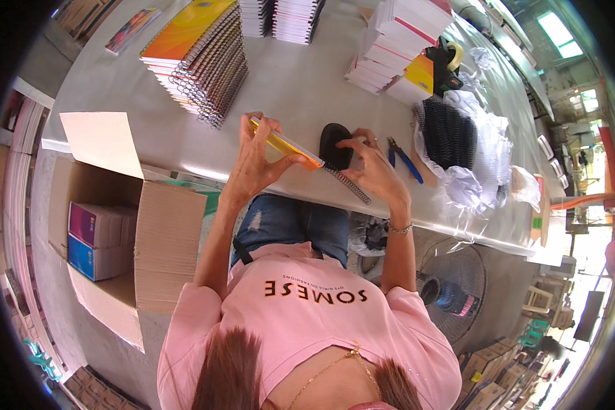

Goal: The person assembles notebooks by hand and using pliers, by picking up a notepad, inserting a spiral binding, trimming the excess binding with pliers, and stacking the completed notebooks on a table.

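My left hand (256,160) is closed around a thin yellow-and-orange notebook (287,145), held tilted above the table's near edge. A dark spiral coil (348,186) runs from the notebook's lower right end toward the right. Over the coil, my right hand (376,171) has its fingers curved and apart, the thumb close to the wire. Its index fingertip is at a black oval pad (335,140) lying on the table. Whether the thumb presses on the coil, I cannot tell. Blue-handled cutters (406,162) lie just right of that hand.
Spiral-bound notebooks (208,65) are stacked at the back left, and unbound book blocks (400,44) at the back right. Black coils (447,133) lie among white plastic wrap (485,154) on the right. An open carton (167,249) with packed books stands left; a fan (451,290) is below right.
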Tool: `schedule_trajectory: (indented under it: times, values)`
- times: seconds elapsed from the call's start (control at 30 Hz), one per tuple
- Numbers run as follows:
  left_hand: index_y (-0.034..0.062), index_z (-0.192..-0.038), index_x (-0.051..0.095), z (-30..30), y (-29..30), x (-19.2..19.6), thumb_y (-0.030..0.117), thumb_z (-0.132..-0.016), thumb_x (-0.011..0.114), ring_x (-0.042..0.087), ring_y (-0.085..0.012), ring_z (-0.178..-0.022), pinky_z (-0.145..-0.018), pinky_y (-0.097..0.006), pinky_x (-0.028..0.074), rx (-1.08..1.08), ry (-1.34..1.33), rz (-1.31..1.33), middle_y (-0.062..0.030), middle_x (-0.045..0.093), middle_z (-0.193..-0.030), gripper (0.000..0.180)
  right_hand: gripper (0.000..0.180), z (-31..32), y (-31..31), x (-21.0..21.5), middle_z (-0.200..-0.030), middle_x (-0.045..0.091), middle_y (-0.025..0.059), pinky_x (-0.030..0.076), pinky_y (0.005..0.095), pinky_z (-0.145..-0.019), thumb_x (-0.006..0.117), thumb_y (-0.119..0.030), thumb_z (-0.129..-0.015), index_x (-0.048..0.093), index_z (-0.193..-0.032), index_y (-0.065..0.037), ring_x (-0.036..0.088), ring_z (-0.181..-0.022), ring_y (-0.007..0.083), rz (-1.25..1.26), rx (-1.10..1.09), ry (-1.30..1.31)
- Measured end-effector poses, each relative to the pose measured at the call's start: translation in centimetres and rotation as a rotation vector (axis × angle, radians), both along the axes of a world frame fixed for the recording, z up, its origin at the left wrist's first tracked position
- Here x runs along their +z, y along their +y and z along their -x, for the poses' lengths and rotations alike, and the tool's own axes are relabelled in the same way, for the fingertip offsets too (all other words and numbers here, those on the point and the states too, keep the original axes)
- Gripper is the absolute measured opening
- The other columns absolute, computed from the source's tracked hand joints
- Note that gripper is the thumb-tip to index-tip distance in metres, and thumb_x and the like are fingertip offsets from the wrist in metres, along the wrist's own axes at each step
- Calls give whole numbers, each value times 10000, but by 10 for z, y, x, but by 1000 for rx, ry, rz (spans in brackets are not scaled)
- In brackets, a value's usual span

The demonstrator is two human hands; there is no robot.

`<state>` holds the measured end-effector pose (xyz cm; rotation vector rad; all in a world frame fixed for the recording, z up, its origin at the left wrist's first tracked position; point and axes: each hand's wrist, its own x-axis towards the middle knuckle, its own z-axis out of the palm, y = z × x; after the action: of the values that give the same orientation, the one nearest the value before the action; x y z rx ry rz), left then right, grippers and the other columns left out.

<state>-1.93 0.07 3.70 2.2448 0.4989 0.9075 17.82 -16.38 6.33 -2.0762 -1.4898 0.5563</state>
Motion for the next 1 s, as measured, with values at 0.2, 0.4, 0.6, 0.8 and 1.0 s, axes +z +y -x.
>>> schedule_trajectory:
  times: [0.2, 0.4, 0.6, 0.8, 1.0]
  values:
    - [49, -1094, 432, -3, 2, -9, 341, -617, 891, 399, -331, -1087, -925, -453, 401, -6, 11, 12, -127, 445, -1050, 723, 480, -14, 2, -22, -1318, 489, 138, 418, 380, -1022, 807, -214, -749, 615, -1154, -44, 524, -1172, 290, -225, 36, 452]
    - [27, -1106, 460, -8, -1, -17, 404, -601, 893, 413, -330, -1067, -913, -438, 407, -18, -22, 30, -138, 445, -1074, 764, 400, -23, -15, -12, -1206, 556, 111, 420, 316, -965, 780, -327, -800, 682, -994, 9, 511, -1181, 244, -274, 217, 1201]
    - [20, -1114, 453, -11, -1, -16, 393, -589, 901, 416, -332, -1060, -912, -435, 406, -37, -54, 22, -143, 445, -1068, 784, 460, -14, -15, 14, -1123, 598, 107, 448, 298, -890, 782, -394, -787, 702, -967, 22, 552, -1081, 205, -126, 103, 791]
    - [28, -1119, 454, -12, 0, -14, 343, -604, 905, 419, -342, -1074, -927, -431, 408, -51, -11, 23, -145, 445, -1077, 754, 501, -10, -11, 6, -1136, 611, 107, 439, 282, -851, 776, -444, -790, 697, -972, 16, 550, -1035, 158, -163, -150, 483]
    - [25, -1111, 423, -12, -2, -15, 264, -583, 913, 433, -323, -1062, -930, -423, 403, -86, -60, 62, -124, 454, -1060, 760, 558, -9, -22, 8, -1295, 549, 117, 457, 284, -892, 761, -501, -782, 662, -995, 4, 563, -1091, 190, -54, -34, 768]
